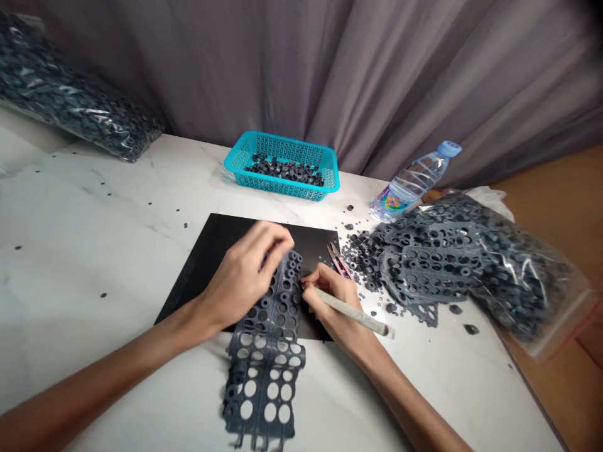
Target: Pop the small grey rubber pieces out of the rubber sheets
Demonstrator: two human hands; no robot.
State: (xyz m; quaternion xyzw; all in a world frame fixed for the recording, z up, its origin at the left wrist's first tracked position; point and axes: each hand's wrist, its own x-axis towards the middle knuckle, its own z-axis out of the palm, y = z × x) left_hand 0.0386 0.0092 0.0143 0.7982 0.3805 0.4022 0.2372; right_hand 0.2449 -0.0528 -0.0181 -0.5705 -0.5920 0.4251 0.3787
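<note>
A dark grey rubber sheet full of round holes (261, 392) runs from the black mat (193, 276) toward me and over the mat's near edge. Small rubber rings still sit in some holes, mostly at its far end. My left hand (242, 276) is over that end, fingers curled and pinched together; what they hold is hidden. My right hand (336, 301) grips a pen-like tool with a pale handle (358, 314), like a pen. Its tip is close to the sheet's right edge, mostly covered by my fingers. Pink-handled tweezers or small scissors (340, 262) lie just beyond my right hand.
A turquoise basket (282, 188) at the back holds many small black rubber pieces. To the right are a plastic bottle (414, 179), a heap of rubber pieces (365, 257), and an open bag (513, 282) of punched sheets. A full bag (80, 100) lies back left.
</note>
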